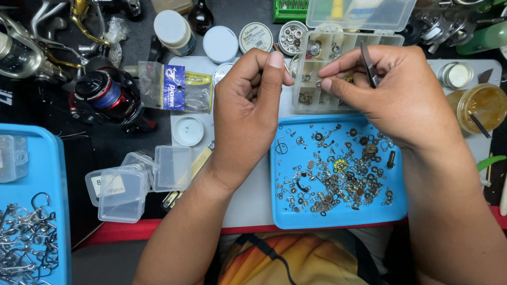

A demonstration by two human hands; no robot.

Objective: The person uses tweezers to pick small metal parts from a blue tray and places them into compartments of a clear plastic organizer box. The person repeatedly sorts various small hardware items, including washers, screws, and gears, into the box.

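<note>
Right hand (401, 97) pinching tweezers (368, 64), left hand (248, 105) curled (contents unseen) above blue parts tray (282, 214); slipped washer probably lost among loose parts.

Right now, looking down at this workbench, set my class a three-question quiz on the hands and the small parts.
1. True or false: the right hand holds tweezers.
2. What does the blue tray before the person hold? A) small metal washers and rings B) coins C) beads
3. Which hand is curled into a loose fist?

Key: 1 true. 2 A. 3 the left hand.
</note>
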